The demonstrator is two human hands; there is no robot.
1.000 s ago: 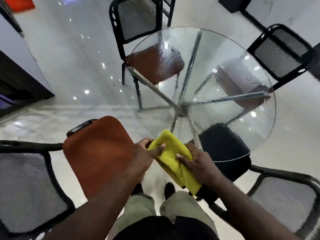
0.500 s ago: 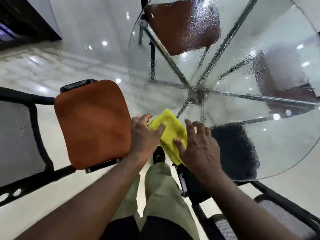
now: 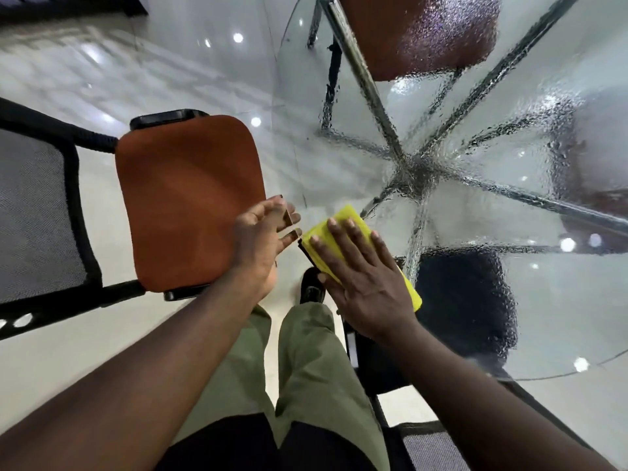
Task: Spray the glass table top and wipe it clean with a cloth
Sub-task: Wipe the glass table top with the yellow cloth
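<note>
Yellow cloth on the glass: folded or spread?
Folded. The cloth is a compact pad under the flat right hand, with stacked layers showing at its left edge.

Glossy pale floor (image 3: pixel 153 69) reflects light spots (image 3: pixel 238 38) beside a black-framed, orange-seated chair (image 3: pixel 190 198)

You have one round clear glass table top (image 3: pixel 560 300) in front of you and one folded yellow cloth (image 3: pixel 350 214) on it. Two bare hands are in view, your left hand (image 3: pixel 261 243) and your right hand (image 3: pixel 363 280). Count four chair seats. Three are rust-brown padded seats: the near-left seat (image 3: pixel 190 198), the far seat (image 3: pixel 424 32) and the right seat (image 3: pixel 598 171), the last two seen through the glass. The fourth is one black seat (image 3: pixel 465 300), near right. Two black mesh chair backs show, the left back (image 3: pixel 30 215) and the near-right back (image 3: pixel 431 447). One black shoe (image 3: pixel 311 287) is visible.
</note>
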